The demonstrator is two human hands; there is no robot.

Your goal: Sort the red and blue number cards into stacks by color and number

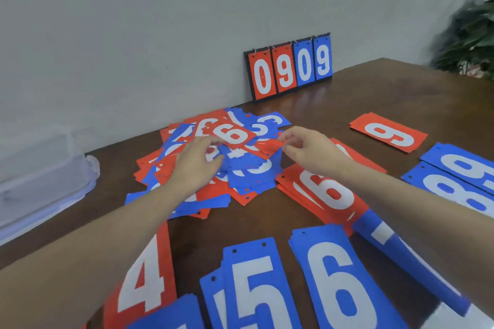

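- We work on a brown table (374, 93) that runs back to a grey wall; a flip scoreboard (290, 68) reading 0909 stands at its far edge, and a clear plastic box (40, 184) lies off its left edge.
- The unsorted pile (213, 165) of red and blue number cards lies in the middle of the table, toward the far edge, still thick, so we judge the sorting well short of done.
- Sorted stacks ring the near and right edges: red 4 (144, 270), blue 5 (256, 286), blue 6 (336, 283), red 6 (328, 192), blue 8 (454, 192), red 9 (389, 132).
- Our left hand (197, 160) rests on the pile, fingers curled into the loose cards; which card it grips we cannot tell.
- Our right hand (304, 148) pinches the corner of a red card (267, 148) between thumb and fingertips, just beside a red 6 card (231, 135) on top of the pile.
- The step in hand looks like pulling one card free. Next we need to lift it clear, read its number, and lay it on the matching red stack.
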